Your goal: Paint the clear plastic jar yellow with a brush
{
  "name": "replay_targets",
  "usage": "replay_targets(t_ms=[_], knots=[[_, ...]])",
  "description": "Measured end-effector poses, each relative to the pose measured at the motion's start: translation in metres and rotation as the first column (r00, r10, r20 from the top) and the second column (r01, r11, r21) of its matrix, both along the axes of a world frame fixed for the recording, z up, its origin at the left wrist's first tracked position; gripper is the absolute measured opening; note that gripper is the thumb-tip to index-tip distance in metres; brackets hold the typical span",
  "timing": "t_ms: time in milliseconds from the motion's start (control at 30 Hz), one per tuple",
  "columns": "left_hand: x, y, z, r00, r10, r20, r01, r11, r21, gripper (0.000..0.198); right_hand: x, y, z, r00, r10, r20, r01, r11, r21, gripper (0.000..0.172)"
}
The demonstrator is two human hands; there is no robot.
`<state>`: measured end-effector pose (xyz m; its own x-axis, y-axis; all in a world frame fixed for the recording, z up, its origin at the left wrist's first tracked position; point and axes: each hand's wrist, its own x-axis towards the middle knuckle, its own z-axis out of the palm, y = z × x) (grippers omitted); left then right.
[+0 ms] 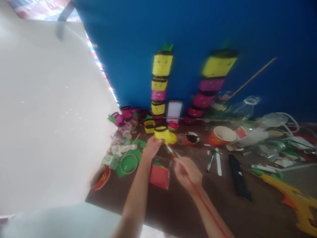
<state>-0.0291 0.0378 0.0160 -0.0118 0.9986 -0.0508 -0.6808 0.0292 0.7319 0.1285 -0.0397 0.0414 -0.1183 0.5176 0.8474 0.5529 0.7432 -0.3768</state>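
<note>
Pinched in my left hand (152, 147) is a yellow cup-like piece (161, 133) with a black rim, held upright over the table. Another yellow shape (172, 138) shows right beside it; I cannot make out whether the two are joined. My right hand (187, 170) is closed round a paintbrush (203, 197) with a long red handle. The brush's tip points up and left, close under the yellow piece; contact is too blurred to tell. A cup with black paint (192, 138) stands to the right. Below my hands lies a red packet (159, 177) in clear wrap.
Stacked yellow and pink decorated columns (158, 96) rise against the blue wall (128, 43). Rightward are a red paper cup (223, 135), plastic bottles, a black pouch (239, 177) and a yellow glue gun (292, 195). Green sheets and a tape roll (128, 164) lie left.
</note>
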Motion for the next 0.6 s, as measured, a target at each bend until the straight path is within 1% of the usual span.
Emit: replay_targets(t_ms=[100,233,367,500,600], knots=[[0.0001,0.0004,-0.0021,1.000,-0.002,-0.013,0.002,1.000,-0.001,0.044,0.0001,0.0004,0.0014,1.000,0.006,0.004,-0.006,1.000,-0.003,0.023],[-0.0004,0.0001,-0.0033,1.000,-0.013,-0.020,0.013,1.000,0.012,0.045,-0.0002,0.0010,0.0034,0.999,-0.030,0.018,0.030,1.000,0.001,0.023],[-0.0009,-0.0005,-0.0025,1.000,-0.017,-0.006,0.017,0.999,0.037,0.042,-0.0011,0.0007,0.0040,1.000,-0.016,0.010,0.017,1.000,-0.011,0.023],[-0.0003,-0.0009,-0.0002,1.000,-0.014,0.001,0.013,0.999,0.049,0.043,-0.0001,0.0012,0.0041,0.999,-0.051,-0.007,0.051,0.999,0.018,0.023],[0.0004,-0.0009,0.0008,1.000,-0.009,0.001,0.009,0.999,0.045,0.042,0.0007,0.0017,0.0021,1.000,-0.008,-0.002,0.008,1.000,0.024,0.025]])
